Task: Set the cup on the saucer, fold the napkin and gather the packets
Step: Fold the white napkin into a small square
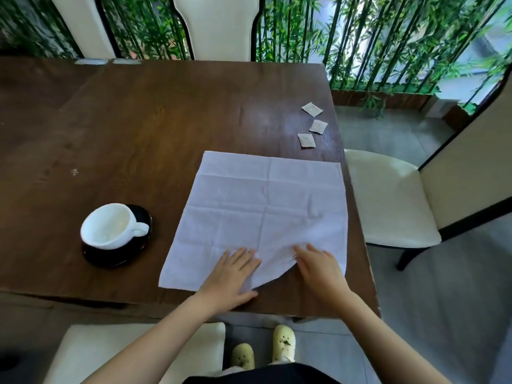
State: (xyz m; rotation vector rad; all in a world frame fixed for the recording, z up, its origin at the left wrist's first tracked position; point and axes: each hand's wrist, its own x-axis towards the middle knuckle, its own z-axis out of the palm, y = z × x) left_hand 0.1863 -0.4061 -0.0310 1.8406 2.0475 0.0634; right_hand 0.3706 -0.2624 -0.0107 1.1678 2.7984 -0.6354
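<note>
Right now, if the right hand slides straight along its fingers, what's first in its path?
Looks free: the right hand crosses only the flat white square napkin, then bare brown wooden table.

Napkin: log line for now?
cup on saucer | napkin near corner folded in | left hand flat on it | right hand at fold | packets scattered

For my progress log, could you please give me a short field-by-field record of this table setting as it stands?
cup: white, on the black saucer
napkin: spread out, near right corner folded inward
packets: three, apart, at far right of table
left hand: flat on napkin's near edge
right hand: resting on the folded corner
remaining: finish folding, gather packets
</note>
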